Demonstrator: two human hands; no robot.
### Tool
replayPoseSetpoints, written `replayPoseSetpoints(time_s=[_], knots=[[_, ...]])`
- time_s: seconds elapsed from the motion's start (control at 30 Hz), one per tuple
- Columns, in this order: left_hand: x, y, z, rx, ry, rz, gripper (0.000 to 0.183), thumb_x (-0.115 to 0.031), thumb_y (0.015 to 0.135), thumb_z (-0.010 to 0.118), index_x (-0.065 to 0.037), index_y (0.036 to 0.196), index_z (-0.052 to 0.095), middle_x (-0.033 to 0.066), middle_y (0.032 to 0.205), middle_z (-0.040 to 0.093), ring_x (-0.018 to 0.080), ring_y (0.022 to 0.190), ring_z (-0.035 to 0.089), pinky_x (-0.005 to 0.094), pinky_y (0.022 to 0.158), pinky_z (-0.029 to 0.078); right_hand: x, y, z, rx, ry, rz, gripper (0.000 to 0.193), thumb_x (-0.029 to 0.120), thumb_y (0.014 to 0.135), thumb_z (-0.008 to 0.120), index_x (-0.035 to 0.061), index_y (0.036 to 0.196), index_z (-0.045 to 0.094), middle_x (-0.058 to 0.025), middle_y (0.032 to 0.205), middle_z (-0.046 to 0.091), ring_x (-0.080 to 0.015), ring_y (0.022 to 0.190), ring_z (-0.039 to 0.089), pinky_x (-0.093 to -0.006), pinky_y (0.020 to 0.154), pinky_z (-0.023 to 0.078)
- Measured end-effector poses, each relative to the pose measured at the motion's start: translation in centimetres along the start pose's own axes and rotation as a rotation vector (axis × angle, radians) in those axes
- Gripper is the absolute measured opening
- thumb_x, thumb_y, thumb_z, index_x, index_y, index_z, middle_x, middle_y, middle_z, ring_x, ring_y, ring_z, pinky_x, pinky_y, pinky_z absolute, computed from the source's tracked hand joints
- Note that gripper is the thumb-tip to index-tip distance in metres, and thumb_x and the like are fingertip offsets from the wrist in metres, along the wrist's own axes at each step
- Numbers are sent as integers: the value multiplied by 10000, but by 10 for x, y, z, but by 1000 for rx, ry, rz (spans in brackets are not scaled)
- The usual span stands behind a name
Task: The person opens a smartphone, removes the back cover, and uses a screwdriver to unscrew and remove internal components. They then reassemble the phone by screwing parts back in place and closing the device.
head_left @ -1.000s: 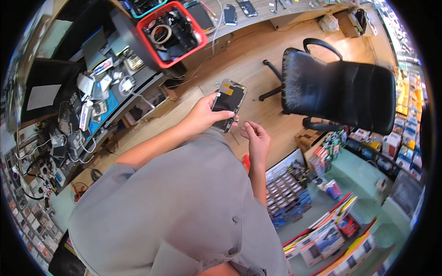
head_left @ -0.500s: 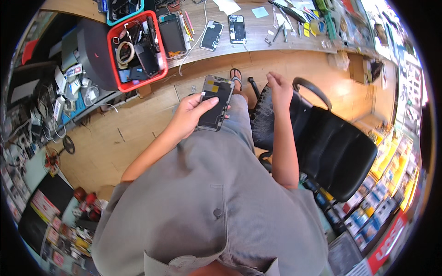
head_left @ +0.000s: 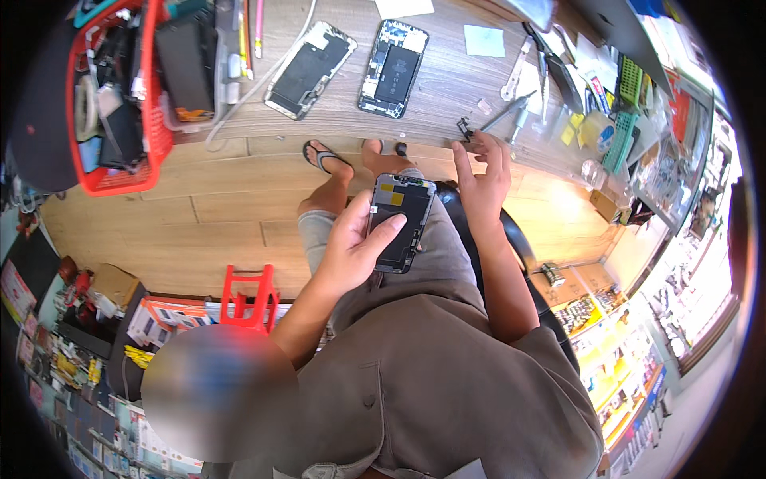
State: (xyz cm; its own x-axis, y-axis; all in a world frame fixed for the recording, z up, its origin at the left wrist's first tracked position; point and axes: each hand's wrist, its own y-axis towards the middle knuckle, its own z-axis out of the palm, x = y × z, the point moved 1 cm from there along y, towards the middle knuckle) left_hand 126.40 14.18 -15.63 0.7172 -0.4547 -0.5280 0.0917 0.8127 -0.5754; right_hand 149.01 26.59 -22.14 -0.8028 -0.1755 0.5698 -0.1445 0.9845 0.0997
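Observation:
My left hand (head_left: 349, 243) grips a phone screen assembly (head_left: 412, 209), its black inner side with yellow stickers facing up and my thumb across it. My right hand (head_left: 485, 185) is empty, its thumb and fingers apart, reaching to the desk's near edge. Just beyond its fingertips lie a small black part (head_left: 465, 128) and a slim pointed tool (head_left: 507, 112). Farther left on the wooden desk (head_left: 447, 88) are an opened phone (head_left: 391, 76) with its battery showing and another screen assembly (head_left: 309, 72).
A red basket (head_left: 163, 132) of phone parts stands at the desk's left, beside a clear tray (head_left: 223, 100). A white cable (head_left: 271, 76) runs between tray and phones. Pliers (head_left: 562, 80) and green baskets (head_left: 622, 140) lie right. Behind my right arm is a black chair (head_left: 519, 239); a red stool (head_left: 249, 299) stands lower left.
I am nearer the desk now, and the chair is mostly behind my right arm. My right hand has gone from closed fingers to spread ones by the desk edge. The left keeps the screen assembly.

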Motion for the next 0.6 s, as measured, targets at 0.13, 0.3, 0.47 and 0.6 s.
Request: replayPoseSetpoints(time_s=[0.13,0.3,0.47,0.6], knots=[[32,39,-25,59,5,15,393,-25,1124,648,17,1493,521,112,1275,736,186,1017,777,364,888,667,-15,0,6,-22,-38,-68,431,115,925,934,6,1291,733,-141,1201,717,-239,911,699,-358,748,579],[65,62,-39,140,-27,61,405,-17,1113,616,27,1490,474,197,1284,742,297,974,821,421,860,699,-28,4,10,-59,-83,-159,296,44,928,904,22,1197,783,-106,1133,734,-153,761,675,-297,620,528],[100,76,-32,162,-14,171,424,-18,1106,610,22,1501,462,220,1338,725,305,1004,815,451,865,710,-45,10,11,-87,-24,-331,221,22,916,900,26,1101,778,-78,1024,737,-130,681,634,-286,592,507],[131,74,-5,99,-25,340,525,-1,1087,601,-13,1584,433,203,1443,679,320,1147,779,488,877,719,-55,17,9,-115,10,-499,184,43,909,898,30,1034,764,-72,973,719,-141,625,599,-308,593,513]])
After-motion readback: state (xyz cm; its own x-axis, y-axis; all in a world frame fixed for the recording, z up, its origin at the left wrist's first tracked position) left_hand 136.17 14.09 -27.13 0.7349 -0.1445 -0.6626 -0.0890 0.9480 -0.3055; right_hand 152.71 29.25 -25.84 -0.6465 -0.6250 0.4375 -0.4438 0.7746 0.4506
